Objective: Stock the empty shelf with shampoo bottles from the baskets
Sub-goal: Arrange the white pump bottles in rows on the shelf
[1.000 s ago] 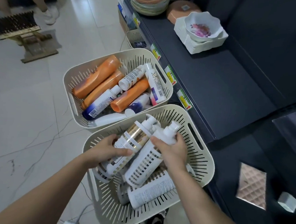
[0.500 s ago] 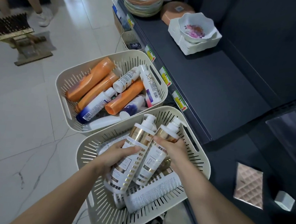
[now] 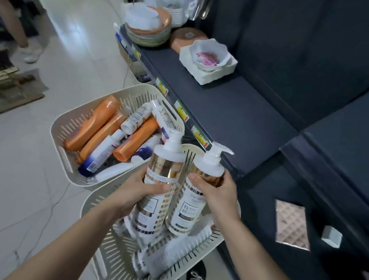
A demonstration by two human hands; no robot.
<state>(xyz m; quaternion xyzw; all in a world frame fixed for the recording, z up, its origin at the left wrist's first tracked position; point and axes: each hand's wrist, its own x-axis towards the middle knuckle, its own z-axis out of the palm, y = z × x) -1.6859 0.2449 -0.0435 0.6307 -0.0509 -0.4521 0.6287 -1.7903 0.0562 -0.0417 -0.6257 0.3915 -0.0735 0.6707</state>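
Note:
My left hand (image 3: 136, 191) grips a white-and-gold pump bottle (image 3: 161, 173) around its middle. My right hand (image 3: 217, 192) grips a second white-and-gold pump bottle (image 3: 189, 212) just below its collar. Both bottles are lifted nearly upright above the near cream basket (image 3: 106, 250), where more white bottles (image 3: 166, 256) lie. The far cream basket (image 3: 59, 135) holds several orange bottles (image 3: 93, 124) and white ones. The dark shelf (image 3: 235, 112) runs to the right, with a bare stretch beside the baskets.
Stacked bowls (image 3: 149, 30), an orange lid (image 3: 186, 39) and a flowered white bowl on white trays (image 3: 209, 58) sit at the shelf's far end. Price tags (image 3: 181, 111) line its front edge. A lower dark surface carries a pink quilted tile (image 3: 291, 224). A person's legs (image 3: 11, 14) stand far left.
Both hands have raised their pump bottles out of the near basket, from lying tilted to nearly upright. The view has tilted up toward the shelf.

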